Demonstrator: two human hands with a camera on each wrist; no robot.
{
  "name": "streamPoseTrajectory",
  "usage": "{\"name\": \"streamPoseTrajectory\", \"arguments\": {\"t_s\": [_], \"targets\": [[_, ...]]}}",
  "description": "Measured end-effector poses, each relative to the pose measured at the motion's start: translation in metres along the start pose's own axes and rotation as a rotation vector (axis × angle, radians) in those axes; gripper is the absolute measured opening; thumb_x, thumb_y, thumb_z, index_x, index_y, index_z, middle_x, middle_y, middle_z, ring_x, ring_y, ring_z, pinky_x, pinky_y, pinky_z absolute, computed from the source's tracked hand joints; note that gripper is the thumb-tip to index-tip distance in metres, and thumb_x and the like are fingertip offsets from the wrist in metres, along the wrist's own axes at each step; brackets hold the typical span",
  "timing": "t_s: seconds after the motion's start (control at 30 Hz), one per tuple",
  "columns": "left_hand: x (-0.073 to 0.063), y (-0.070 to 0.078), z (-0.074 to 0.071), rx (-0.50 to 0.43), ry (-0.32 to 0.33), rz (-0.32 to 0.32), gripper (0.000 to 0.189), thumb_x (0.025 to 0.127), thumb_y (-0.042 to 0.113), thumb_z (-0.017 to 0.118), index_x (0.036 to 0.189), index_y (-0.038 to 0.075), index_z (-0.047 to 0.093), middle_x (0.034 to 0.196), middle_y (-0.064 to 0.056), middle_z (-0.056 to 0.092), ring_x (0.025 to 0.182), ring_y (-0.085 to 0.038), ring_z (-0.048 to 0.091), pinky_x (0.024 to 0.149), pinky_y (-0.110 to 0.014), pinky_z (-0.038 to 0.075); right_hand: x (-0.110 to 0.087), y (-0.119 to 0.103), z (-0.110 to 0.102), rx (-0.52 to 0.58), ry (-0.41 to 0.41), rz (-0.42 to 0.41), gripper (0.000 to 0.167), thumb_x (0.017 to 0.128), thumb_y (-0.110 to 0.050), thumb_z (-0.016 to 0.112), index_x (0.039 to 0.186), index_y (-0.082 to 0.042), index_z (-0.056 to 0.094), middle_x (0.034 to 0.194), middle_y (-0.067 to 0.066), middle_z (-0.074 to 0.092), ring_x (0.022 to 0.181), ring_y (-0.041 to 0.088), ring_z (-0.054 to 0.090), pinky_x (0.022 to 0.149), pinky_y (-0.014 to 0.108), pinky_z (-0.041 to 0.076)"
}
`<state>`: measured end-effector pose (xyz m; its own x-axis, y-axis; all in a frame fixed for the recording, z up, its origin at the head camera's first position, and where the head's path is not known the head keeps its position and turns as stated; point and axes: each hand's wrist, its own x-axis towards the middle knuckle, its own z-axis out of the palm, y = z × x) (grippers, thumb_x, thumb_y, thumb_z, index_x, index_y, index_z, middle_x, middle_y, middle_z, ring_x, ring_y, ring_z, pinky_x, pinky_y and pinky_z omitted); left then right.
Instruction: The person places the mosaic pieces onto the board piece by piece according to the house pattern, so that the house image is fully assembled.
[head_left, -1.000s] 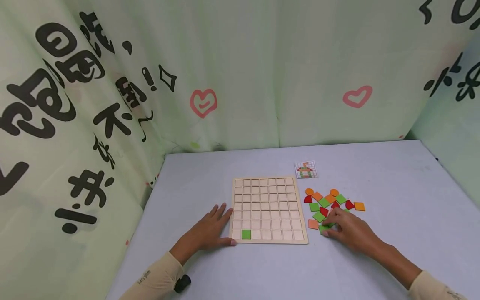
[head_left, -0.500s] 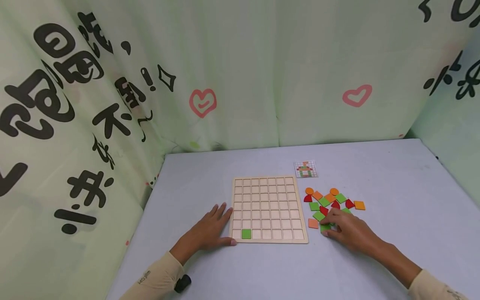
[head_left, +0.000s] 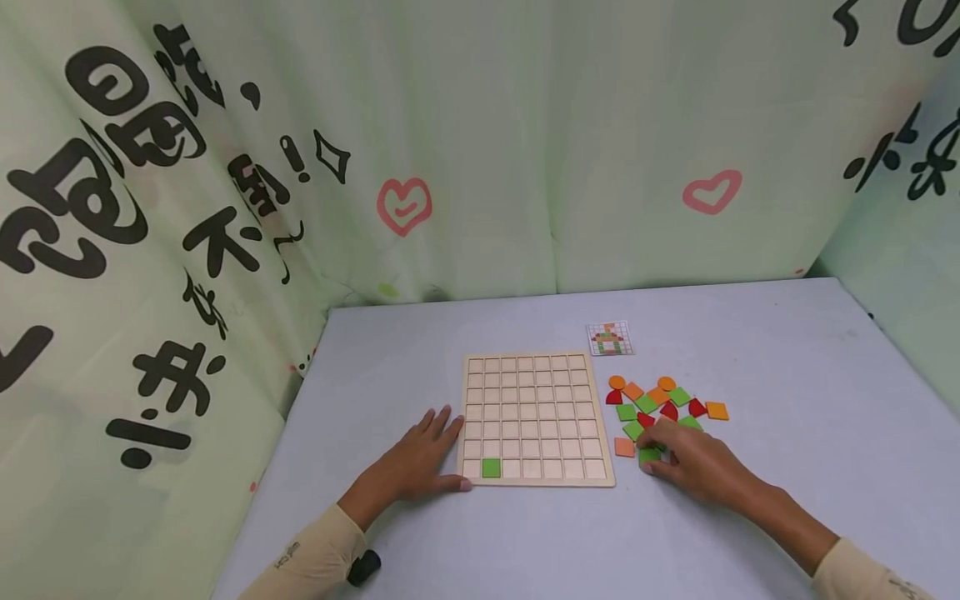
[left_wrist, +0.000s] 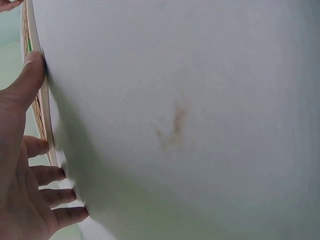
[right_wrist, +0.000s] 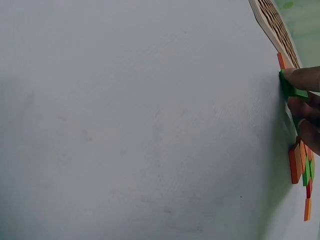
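Observation:
The wooden grid board (head_left: 537,482) lies on the table in the head view, one green square tile (head_left: 491,468) in its bottom row. My left hand (head_left: 414,460) rests against the board's left edge, fingers spread and thumb at the near corner; the left wrist view shows the thumb (left_wrist: 32,75) along that edge. To the right of the board, my right hand (head_left: 696,460) pinches another green square tile (head_left: 648,455) between thumb and fingers. The right wrist view shows this green tile (right_wrist: 290,87) tilted under the thumb, low over the table.
Around the right fingertips lie loose orange, red and green pieces, among them an orange square (head_left: 717,411), a salmon square (head_left: 624,447) and an orange disc (head_left: 617,382). A small pattern card (head_left: 610,339) lies behind the board. A curtain (head_left: 480,150) hangs behind the table.
My right fingers have shifted the green tile slightly as they grip it. The left hand and the board stay in place.

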<state>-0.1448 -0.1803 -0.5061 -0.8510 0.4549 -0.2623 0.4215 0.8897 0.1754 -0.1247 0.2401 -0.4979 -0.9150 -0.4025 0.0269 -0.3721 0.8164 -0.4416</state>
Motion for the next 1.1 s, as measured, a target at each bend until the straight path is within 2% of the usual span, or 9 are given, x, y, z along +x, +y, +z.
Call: {"name": "streamPoseTrajectory", "arguments": {"t_s": [0.27,0.43,0.57,0.87,0.97,1.1], "targets": [[0.001,0.0,-0.003,-0.015,-0.002,-0.006,0.101,0.086,0.072,0.061,0.16,0.012,0.027,0.166,-0.017,0.022,0.152,-0.042,0.021,0.118,-0.054,0.033,0.003,0.0,-0.009,0.043,-0.046,-0.03,0.024,0.084,-0.012,0.081,0.106,-0.02,0.074,0.1,-0.011,0.07,0.09,0.009,0.06,0.072,0.022,0.054],[0.001,-0.001,-0.002,-0.023,-0.01,-0.009,0.102,0.085,0.072,0.061,0.16,0.012,0.027,0.166,-0.017,0.022,0.153,-0.042,0.021,0.118,-0.054,0.032,0.002,0.004,-0.01,0.035,-0.083,-0.056,0.025,0.085,-0.013,0.079,0.108,-0.022,0.075,0.103,-0.012,0.071,0.089,0.008,0.059,0.071,0.022,0.052],[0.0,0.0,-0.001,-0.024,-0.009,-0.009,0.102,0.085,0.072,0.062,0.159,0.012,0.028,0.166,-0.017,0.022,0.153,-0.042,0.021,0.118,-0.054,0.032,0.001,0.006,-0.01,-0.009,-0.08,-0.094,0.024,0.085,-0.016,0.08,0.106,-0.026,0.074,0.104,-0.014,0.07,0.092,0.008,0.061,0.075,0.024,0.055],[0.002,-0.001,0.0,-0.021,-0.007,-0.007,0.102,0.085,0.073,0.061,0.159,0.011,0.027,0.166,-0.017,0.022,0.153,-0.042,0.021,0.118,-0.054,0.032,0.003,0.008,-0.01,0.006,-0.069,-0.096,0.023,0.087,-0.018,0.078,0.109,-0.025,0.075,0.107,-0.011,0.072,0.094,0.009,0.064,0.077,0.026,0.056],[0.002,-0.001,0.0,-0.023,-0.006,-0.007,0.102,0.085,0.072,0.061,0.16,0.012,0.027,0.166,-0.017,0.022,0.153,-0.042,0.02,0.118,-0.054,0.032,0.004,0.007,-0.011,0.036,-0.076,-0.077,0.023,0.088,-0.018,0.077,0.11,-0.022,0.075,0.103,-0.012,0.071,0.089,0.006,0.06,0.072,0.023,0.053],[0.0,-0.001,0.0,-0.026,-0.009,-0.007,0.102,0.085,0.072,0.062,0.159,0.011,0.028,0.166,-0.017,0.023,0.152,-0.042,0.021,0.118,-0.054,0.032,0.006,0.007,-0.011,0.126,-0.114,-0.03,0.025,0.087,-0.021,0.078,0.111,-0.017,0.075,0.092,-0.014,0.065,0.075,0.001,0.05,0.062,0.019,0.045]]}}
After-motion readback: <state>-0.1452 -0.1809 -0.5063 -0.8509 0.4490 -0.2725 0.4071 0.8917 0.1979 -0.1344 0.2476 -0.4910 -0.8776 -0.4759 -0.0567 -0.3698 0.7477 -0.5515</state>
